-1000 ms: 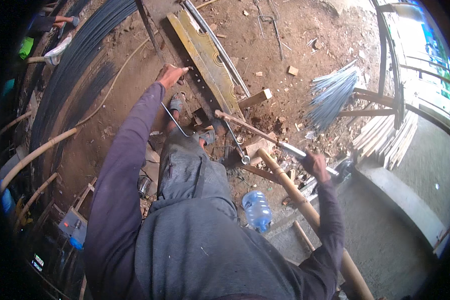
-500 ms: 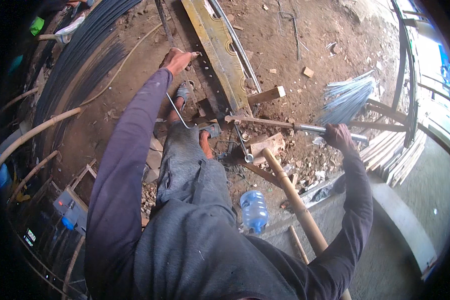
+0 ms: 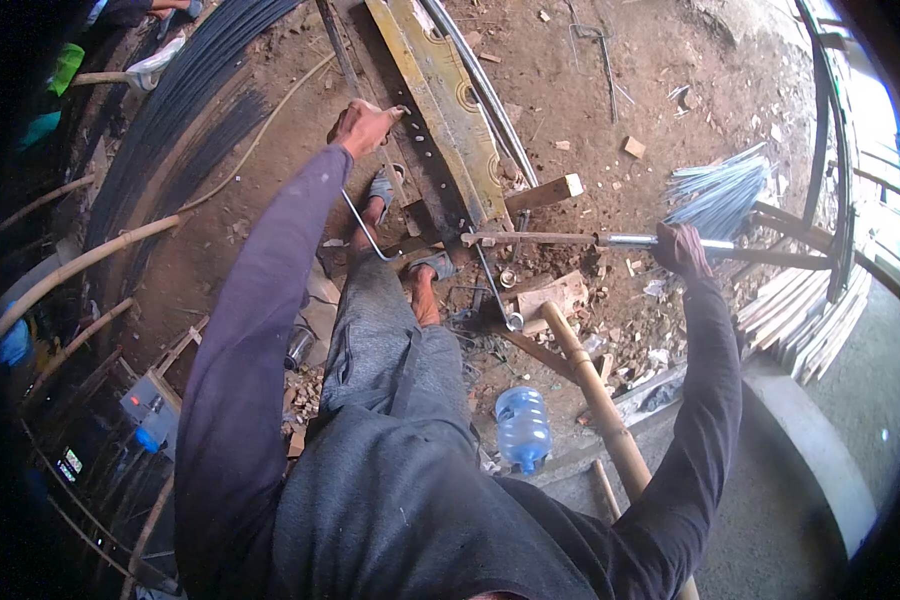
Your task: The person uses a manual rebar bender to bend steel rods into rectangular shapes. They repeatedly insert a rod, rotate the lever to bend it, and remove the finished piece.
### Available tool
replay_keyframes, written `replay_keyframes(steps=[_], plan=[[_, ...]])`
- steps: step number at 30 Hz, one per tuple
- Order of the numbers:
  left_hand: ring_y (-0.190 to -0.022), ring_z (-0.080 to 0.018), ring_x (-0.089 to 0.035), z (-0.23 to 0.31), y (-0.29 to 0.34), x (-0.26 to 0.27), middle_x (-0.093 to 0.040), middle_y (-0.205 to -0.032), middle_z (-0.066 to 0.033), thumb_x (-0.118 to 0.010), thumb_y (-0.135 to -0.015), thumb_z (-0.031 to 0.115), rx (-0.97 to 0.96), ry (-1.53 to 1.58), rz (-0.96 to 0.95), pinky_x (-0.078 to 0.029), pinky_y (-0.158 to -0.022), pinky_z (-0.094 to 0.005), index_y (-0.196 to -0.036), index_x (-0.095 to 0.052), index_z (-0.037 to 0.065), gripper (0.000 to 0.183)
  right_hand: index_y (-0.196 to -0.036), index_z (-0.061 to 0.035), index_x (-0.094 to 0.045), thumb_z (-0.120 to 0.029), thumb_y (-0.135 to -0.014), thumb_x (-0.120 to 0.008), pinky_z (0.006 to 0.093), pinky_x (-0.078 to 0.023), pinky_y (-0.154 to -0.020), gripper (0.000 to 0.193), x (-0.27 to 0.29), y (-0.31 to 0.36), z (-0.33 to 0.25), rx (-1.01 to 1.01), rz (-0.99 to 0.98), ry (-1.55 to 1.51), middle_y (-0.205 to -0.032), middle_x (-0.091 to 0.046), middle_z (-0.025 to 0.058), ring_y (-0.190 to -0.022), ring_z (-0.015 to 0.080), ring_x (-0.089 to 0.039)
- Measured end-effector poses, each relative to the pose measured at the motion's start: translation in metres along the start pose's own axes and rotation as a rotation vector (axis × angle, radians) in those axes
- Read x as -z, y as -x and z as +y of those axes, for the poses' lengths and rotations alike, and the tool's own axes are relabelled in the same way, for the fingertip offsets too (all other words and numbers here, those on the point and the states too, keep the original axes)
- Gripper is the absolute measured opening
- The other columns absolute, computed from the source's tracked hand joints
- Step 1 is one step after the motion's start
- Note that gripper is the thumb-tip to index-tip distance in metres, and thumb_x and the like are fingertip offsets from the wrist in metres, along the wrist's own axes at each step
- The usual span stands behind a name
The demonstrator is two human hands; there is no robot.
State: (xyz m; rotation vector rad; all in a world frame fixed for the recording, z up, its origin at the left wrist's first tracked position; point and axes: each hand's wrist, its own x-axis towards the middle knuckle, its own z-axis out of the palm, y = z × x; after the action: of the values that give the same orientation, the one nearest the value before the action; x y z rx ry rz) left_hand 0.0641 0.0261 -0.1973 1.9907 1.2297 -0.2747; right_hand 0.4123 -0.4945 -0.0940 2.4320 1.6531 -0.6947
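Your right hand (image 3: 682, 250) is clenched round the silver-handled lever (image 3: 628, 240); its rusty tip sits at the dark plank's (image 3: 444, 188) near end. Your left hand (image 3: 365, 128) is curled at the plank's left edge, can't tell on what. Bent rod (image 3: 364, 221) shows below your left forearm.

A long rusty bar (image 3: 545, 238) with a silvery tubular handle (image 3: 626, 240) stretches crosswise from the right hand (image 3: 682, 250), and a thin grey rod (image 3: 366, 226), hooked at its lower end, slants out beneath the left forearm (image 3: 270, 240).
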Motion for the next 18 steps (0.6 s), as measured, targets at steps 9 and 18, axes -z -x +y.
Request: replay_keyframes(steps=[9,18], plan=[[-0.074,-0.03,-0.069,0.028,0.025,0.026,-0.069,-0.075,-0.0203,-0.069,-0.084,0.054,-0.031,0.003,-0.069,-0.05,-0.069,-0.0447,-0.073,-0.07,0.0,0.055,-0.073,-0.0045,-0.055,-0.014,-0.069,-0.077,0.0497,-0.047,-0.057,0.024,0.005,-0.002,0.002,-0.014,0.031,-0.033,-0.07,-0.063,0.0183,-0.065,0.0422,-0.062],[-0.061,-0.0204,-0.059,0.012,0.015,0.006,-0.062,-0.061,-0.012,-0.069,-0.085,0.056,-0.047,0.149,0.011,-0.047,-0.062,-0.0428,-0.067,-0.069,0.001,0.058,-0.077,-0.0049,-0.062,-0.019,-0.074,-0.071,0.0488,-0.049,-0.06,0.017,-0.009,0.013,-0.002,-0.048,0.055,0.018,-0.07,-0.065,0.0175,-0.066,0.0389,-0.065]])
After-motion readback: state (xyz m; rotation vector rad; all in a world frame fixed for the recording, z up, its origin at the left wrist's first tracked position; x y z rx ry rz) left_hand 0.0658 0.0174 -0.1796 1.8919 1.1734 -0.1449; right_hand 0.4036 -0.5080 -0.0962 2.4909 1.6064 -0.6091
